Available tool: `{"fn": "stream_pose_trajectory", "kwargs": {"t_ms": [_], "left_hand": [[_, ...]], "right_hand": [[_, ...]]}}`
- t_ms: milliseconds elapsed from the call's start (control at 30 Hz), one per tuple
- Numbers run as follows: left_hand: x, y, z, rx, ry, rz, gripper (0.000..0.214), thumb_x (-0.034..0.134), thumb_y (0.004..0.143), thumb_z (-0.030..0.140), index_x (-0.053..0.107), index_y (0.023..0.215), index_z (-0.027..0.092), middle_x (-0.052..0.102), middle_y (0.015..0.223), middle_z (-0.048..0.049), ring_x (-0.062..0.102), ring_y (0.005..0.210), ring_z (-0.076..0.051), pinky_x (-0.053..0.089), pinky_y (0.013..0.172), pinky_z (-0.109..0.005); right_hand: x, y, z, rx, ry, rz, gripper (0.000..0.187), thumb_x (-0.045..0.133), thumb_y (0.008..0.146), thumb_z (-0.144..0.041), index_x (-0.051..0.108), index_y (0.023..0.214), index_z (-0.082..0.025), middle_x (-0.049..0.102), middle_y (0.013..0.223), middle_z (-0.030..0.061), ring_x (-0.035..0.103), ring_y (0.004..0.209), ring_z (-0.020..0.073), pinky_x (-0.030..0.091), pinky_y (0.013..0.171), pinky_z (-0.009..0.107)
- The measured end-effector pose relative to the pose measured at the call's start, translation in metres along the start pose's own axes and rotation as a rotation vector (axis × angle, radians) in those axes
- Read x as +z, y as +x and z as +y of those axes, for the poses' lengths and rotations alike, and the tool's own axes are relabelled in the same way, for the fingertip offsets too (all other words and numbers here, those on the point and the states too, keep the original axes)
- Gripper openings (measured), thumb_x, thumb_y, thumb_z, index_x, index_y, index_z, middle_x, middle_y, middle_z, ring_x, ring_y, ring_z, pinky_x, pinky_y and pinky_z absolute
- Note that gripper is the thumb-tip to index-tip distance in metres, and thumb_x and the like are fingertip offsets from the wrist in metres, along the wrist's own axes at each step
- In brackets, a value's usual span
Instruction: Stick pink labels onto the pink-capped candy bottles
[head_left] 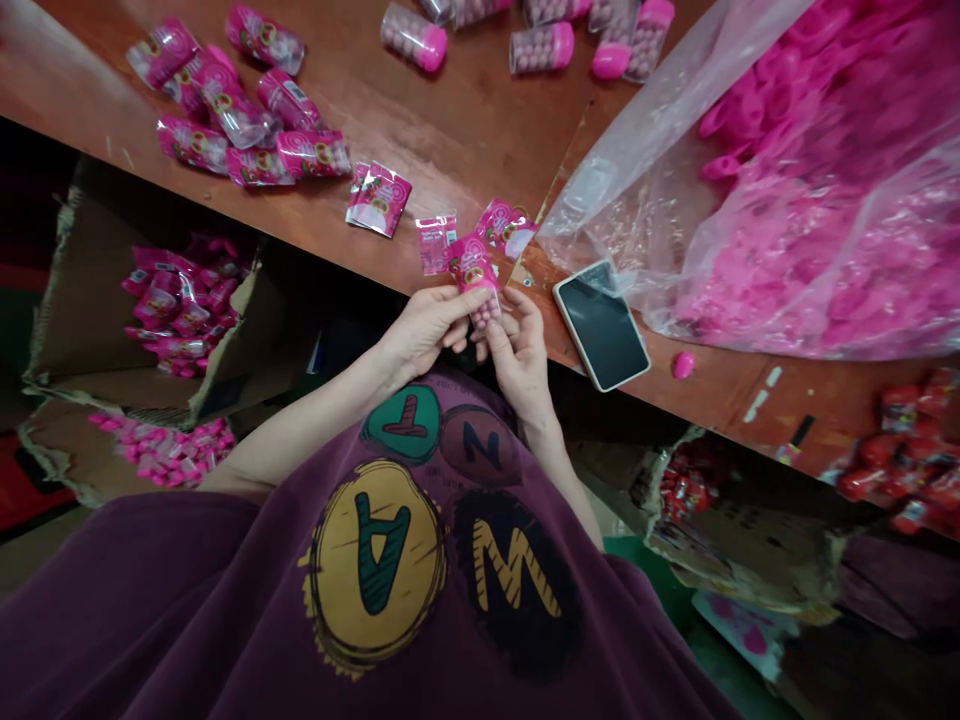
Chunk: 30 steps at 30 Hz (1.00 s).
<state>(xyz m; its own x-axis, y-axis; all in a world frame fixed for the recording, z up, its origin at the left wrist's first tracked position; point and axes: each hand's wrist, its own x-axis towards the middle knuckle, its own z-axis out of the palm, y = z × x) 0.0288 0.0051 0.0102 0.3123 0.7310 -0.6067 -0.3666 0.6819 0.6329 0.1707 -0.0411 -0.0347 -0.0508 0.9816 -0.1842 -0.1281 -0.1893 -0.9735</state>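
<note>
Both hands grip one small see-through candy jar (484, 309) filled with pink balls, a pink printed sleeve (471, 262) over its far end. My left hand (429, 328) pinches it from the left, thumb lying across the jar. From the right, my right hand (519, 350) has its thumb and curled fingers around the near end. Just beyond lie flat pink printed sleeves: one (435, 243) to the left and another (507, 228) to the right, partly behind the held one. A small stack of sleeves (381, 198) rests farther left on the wooden table (480, 130).
Sleeved jars (247, 120) are heaped at the table's back left; unsleeved jars (541, 48) lie at the back. A phone (602, 325) and a plastic bag of pink parts (795, 250) are to the right. Cardboard boxes (82, 300) with pink packs stand below the left edge.
</note>
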Motion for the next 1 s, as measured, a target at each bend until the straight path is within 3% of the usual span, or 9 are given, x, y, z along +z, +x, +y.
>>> {"fn": "stream_pose_trajectory", "kwargs": {"t_ms": [133,367,500,600,700,767,833,900,1000], "left_hand": [[0.002,-0.002,-0.004,-0.040,0.016,-0.075,0.036,0.079,0.097,0.041,0.066,0.079,0.012,0.067,0.061,-0.0023,0.040,0.037,-0.002,0.032,0.039,-0.017],[-0.002,0.001,-0.009,0.029,-0.017,-0.065,0.038,0.073,0.101,0.038,0.063,0.075,0.013,0.066,0.058,-0.0039,0.040,0.035,-0.003,0.031,0.038,-0.018],[-0.015,-0.009,-0.001,0.032,-0.030,-0.023,0.037,0.084,0.092,0.041,0.065,0.077,0.013,0.064,0.059,-0.0017,0.039,0.038,-0.004,0.036,0.041,-0.020],[-0.056,-0.032,0.020,0.173,-0.117,0.199,0.031,0.079,0.095,0.040,0.065,0.085,0.015,0.075,0.083,-0.0039,0.033,0.043,-0.003,0.039,0.046,-0.021],[-0.118,-0.057,0.040,0.380,-0.298,0.640,0.035,0.053,0.110,0.048,0.063,0.094,0.019,0.079,0.104,-0.0046,0.032,0.050,-0.006,0.038,0.050,-0.020],[-0.152,-0.067,0.041,0.361,-0.389,0.939,0.045,0.038,0.113,0.052,0.062,0.097,0.018,0.077,0.099,-0.0036,0.036,0.054,-0.007,0.040,0.054,-0.019],[-0.165,-0.066,0.032,0.253,-0.423,1.064,0.041,0.038,0.113,0.043,0.062,0.094,0.016,0.073,0.087,-0.0038,0.041,0.055,-0.007,0.040,0.055,-0.019],[-0.155,-0.053,0.017,0.120,-0.394,0.932,0.033,0.046,0.110,0.034,0.064,0.091,0.014,0.070,0.080,-0.0052,0.042,0.052,-0.008,0.039,0.052,-0.021],[-0.115,-0.028,-0.002,-0.032,-0.250,0.480,0.027,0.059,0.103,0.033,0.071,0.094,0.011,0.075,0.088,-0.0095,0.043,0.046,-0.007,0.041,0.048,-0.025]], "right_hand": [[0.000,0.003,-0.007,0.037,0.037,0.050,0.053,0.068,0.098,-0.065,0.046,0.135,-0.035,0.065,0.087,-0.0032,0.055,0.056,0.0123,0.053,0.055,0.031],[0.007,0.008,-0.009,0.030,0.087,0.027,0.049,0.069,0.099,-0.058,0.046,0.136,-0.034,0.065,0.082,-0.0042,0.057,0.056,0.0122,0.053,0.056,0.030],[0.013,0.013,-0.005,0.013,-0.069,-0.095,0.049,0.061,0.103,-0.060,0.045,0.141,-0.033,0.064,0.083,-0.0038,0.055,0.056,0.0126,0.049,0.054,0.029],[0.017,0.023,-0.007,-0.127,-0.376,-0.173,0.046,0.052,0.108,-0.057,0.054,0.142,-0.027,0.067,0.090,0.0009,0.060,0.068,0.0149,0.055,0.067,0.032],[0.022,0.042,-0.012,-0.335,-0.760,-0.122,0.045,0.041,0.113,-0.048,0.065,0.137,-0.018,0.072,0.112,0.0123,0.069,0.101,0.0236,0.057,0.094,0.041],[0.030,0.055,-0.013,-0.387,-1.024,-0.112,0.051,0.043,0.111,-0.050,0.065,0.142,-0.015,0.068,0.136,0.0199,0.062,0.127,0.0325,0.052,0.109,0.050],[0.039,0.063,-0.010,-0.379,-1.242,-0.143,0.063,0.054,0.106,-0.056,0.059,0.151,-0.013,0.055,0.156,0.0245,0.049,0.146,0.0411,0.043,0.118,0.059],[0.045,0.062,-0.001,-0.380,-1.357,-0.188,0.068,0.063,0.103,-0.054,0.054,0.157,-0.015,0.045,0.167,0.0238,0.037,0.156,0.0437,0.034,0.123,0.064],[0.043,0.049,0.014,-0.410,-1.308,-0.176,0.044,0.057,0.107,-0.036,0.064,0.149,-0.026,0.059,0.158,0.0163,0.047,0.150,0.0365,0.037,0.120,0.060]]}}
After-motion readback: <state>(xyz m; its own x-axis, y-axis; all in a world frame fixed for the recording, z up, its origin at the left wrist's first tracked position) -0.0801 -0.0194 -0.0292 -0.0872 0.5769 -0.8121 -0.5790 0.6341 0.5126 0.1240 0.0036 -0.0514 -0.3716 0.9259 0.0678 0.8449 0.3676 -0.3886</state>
